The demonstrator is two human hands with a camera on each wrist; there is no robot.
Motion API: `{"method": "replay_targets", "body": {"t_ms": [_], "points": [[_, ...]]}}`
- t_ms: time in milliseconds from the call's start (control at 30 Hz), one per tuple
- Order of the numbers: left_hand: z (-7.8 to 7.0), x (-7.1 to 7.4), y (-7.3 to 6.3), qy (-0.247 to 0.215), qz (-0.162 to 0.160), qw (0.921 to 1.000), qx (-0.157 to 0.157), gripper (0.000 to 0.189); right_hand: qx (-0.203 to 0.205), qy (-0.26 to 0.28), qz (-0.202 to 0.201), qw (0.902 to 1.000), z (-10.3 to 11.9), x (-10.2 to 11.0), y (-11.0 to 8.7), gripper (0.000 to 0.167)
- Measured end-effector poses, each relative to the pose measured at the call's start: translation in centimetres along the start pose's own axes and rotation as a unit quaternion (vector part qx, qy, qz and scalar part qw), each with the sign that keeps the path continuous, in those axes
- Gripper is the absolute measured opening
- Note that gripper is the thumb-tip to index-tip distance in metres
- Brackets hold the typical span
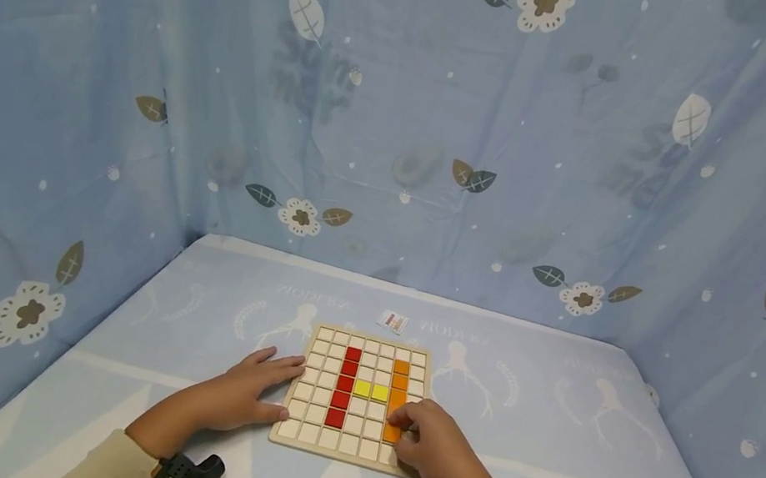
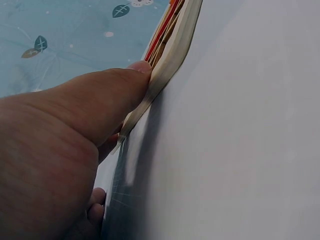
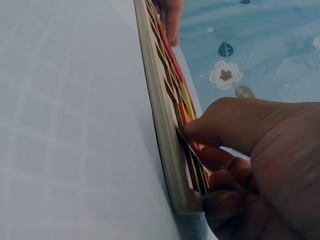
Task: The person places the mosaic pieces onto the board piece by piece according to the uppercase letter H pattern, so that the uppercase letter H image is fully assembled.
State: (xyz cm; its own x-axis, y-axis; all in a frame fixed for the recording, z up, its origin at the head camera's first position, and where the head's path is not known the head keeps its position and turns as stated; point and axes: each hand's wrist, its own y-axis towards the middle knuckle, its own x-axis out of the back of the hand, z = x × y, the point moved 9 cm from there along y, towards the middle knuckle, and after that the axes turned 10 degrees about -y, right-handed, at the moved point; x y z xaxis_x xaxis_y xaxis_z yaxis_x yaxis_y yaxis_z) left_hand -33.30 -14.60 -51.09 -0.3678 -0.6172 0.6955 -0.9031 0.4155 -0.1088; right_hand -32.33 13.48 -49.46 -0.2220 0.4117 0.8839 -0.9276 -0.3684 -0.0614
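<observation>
A square wooden grid board [image 1: 307,439] with white cells lies on the table. On it are a column of red tiles [image 1: 344,385], a short row of yellow tiles [image 1: 370,390] and a column of orange tiles [image 1: 400,381]. My left hand [image 1: 243,395] has its fingers spread, and its fingertips and thumb rest on the board's left edge. At the lower right of the board, my right hand [image 1: 435,447] pinches a thin tile [image 3: 189,145], whose edge tilts up from its cell in the right wrist view. The fingers partly hide this tile, and its colour is unclear.
Just behind the board lies a small printed card [image 1: 393,322] with coloured marks. A pale patterned cloth [image 1: 548,436] covers the table. Blue floral curtains [image 1: 405,107] stand along the back and both sides.
</observation>
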Motion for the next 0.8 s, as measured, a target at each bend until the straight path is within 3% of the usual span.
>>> {"method": "replay_targets", "body": {"t_ms": [167,467,800], "points": [[0.0,-0.1,0.0,-0.002,0.004,1.0,-0.007,0.08,-0.026,-0.006,-0.03,0.9992,-0.8,0.5,-0.1,0.034],[-0.2,-0.1,0.1,0.001,0.001,1.0,-0.003,0.08,-0.041,-0.008,-0.021,0.9989,-1.1,0.4,-0.3,0.029],[-0.2,-0.2,-0.2,0.001,0.003,1.0,0.003,0.08,-0.03,0.004,-0.018,0.9994,-1.2,0.1,-0.7,0.029]]}}
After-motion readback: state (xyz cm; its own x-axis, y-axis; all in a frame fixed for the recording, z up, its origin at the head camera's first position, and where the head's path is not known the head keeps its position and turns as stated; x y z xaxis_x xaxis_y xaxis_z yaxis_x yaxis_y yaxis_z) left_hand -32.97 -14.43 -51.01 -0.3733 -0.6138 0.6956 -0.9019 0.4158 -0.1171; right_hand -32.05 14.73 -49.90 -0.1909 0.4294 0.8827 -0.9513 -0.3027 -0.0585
